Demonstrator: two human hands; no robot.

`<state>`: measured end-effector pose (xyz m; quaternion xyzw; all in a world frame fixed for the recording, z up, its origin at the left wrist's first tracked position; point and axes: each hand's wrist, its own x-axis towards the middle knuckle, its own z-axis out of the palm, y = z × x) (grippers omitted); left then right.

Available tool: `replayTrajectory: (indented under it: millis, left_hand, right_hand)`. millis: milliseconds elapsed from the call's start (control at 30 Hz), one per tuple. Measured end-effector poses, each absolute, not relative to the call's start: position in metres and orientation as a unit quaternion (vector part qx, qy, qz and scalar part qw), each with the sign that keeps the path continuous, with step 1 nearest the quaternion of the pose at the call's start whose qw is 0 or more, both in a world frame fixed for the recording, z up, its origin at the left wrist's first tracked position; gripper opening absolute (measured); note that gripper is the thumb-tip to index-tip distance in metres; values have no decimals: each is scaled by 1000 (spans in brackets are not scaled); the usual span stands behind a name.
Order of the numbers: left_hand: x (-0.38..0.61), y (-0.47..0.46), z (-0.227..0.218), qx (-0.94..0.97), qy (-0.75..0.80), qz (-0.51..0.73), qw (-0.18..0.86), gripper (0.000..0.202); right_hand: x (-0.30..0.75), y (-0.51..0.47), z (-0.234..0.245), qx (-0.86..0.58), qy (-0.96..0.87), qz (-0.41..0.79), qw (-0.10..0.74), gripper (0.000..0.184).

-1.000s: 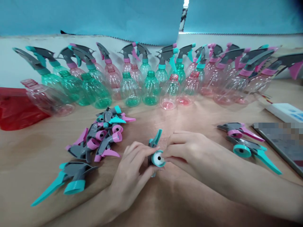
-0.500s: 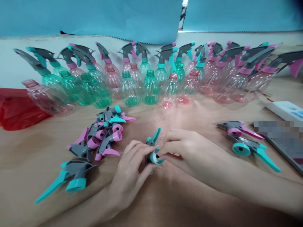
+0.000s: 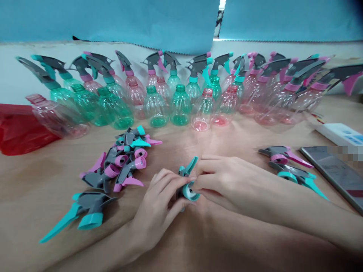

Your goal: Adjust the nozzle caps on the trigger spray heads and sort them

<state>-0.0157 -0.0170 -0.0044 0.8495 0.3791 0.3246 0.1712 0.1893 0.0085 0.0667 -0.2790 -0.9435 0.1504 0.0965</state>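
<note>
Both hands meet low in the middle of the wooden table on one grey and teal spray trigger head. My left hand is closed around its grey body from the left. My right hand pinches at its round teal collar from the right, the fingertips pressed together there. The teal trigger lever sticks up and away from me. A heap of pink and teal trigger heads lies just left of my hands.
Rows of green and pink plastic bottles, some with sprayers fitted, stand along the far edge. A single teal trigger head lies near left, two more at right. A red bag sits far left, a flat tablet-like slab far right.
My right fingertips have closed in over the teal collar, whose open round face was visible before. The trigger head has tilted slightly rightward; my hands stay in place.
</note>
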Motion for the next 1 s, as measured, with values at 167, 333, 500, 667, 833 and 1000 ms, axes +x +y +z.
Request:
replayTrajectory:
  millis: [167,333,500,667,833,1000]
  left_hand:
    - [-16,-17,-3,849,365,329,192,18]
    - [-17,-16,1,841,370,314,238,18]
    - [-17,-15,2,825,389,331,242,23]
    - [-17,-13,3,816,409,325,247,28]
    - [-17,-14,5,814,401,332,260,21]
    - [-17,-15,5,819,387,330,266,24]
  right_hand:
    - [188,8,69,-258,-957,118,61,9]
    - [187,12,66,-251,-957,130,70,11]
    - [184,11,54,-257,-952,123,113,21]
    - [186,14,51,-263,-942,150,145,19]
    - [190,16,55,-250,-954,119,112,15]
    - [191,17,58,-252,-951,140,112,18]
